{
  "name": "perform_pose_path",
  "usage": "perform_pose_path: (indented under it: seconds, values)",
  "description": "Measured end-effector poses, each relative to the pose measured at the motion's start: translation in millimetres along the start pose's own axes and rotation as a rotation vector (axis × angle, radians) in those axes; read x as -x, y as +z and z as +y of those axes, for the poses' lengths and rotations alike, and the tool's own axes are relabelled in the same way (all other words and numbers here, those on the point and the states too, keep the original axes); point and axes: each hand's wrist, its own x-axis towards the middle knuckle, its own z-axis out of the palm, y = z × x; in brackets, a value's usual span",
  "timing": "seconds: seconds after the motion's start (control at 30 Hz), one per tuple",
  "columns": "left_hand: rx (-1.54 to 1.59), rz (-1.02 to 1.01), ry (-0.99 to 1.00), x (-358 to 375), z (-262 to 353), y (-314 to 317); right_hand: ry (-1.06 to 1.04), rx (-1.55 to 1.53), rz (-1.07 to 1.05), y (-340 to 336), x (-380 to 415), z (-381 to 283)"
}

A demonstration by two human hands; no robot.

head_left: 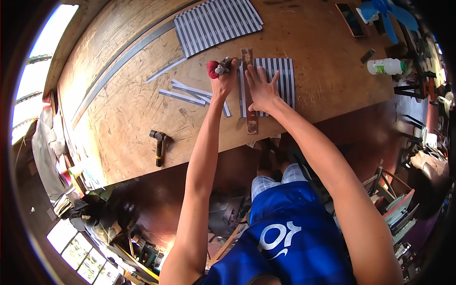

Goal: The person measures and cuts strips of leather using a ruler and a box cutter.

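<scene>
My left hand [226,80] is closed around a tool with a red, rounded end [213,70] and grey wrapping; its working tip is hidden. It sits just left of a worn, reddish-brown straight bar [251,124], laid along a striped sheet [286,90]. With fingers spread, my right hand [264,90] presses flat on the bar and the sheet. Thin cut strips [182,97] lie to the left of my left hand, some crossing each other. Farther back is a larger stack of grey-and-white striped sheets [216,26].
A hammer [158,147] rests near the wooden table's [128,156] front left edge. A long metal strip [121,71] runs along the left side. On the right are a phone [350,20], a blue fan [387,14] and a white bottle with a green cap [387,66].
</scene>
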Motion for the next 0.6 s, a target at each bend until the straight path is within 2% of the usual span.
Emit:
perform_pose_path:
  seconds: [0.27,0.43,0.6]
  values:
    - [-0.014,0.027,0.013,0.4,-4.8,2.5,-0.009,-0.01,0.02,2.2,-0.5,1.2]
    - [0.051,-0.017,-0.066,-0.4,0.5,0.6,-0.014,-0.009,0.031,3.7,-0.3,1.7]
    - [0.007,0.019,-0.017,-0.1,1.0,1.5,-0.015,0.002,0.025,4.1,-1.3,1.5]
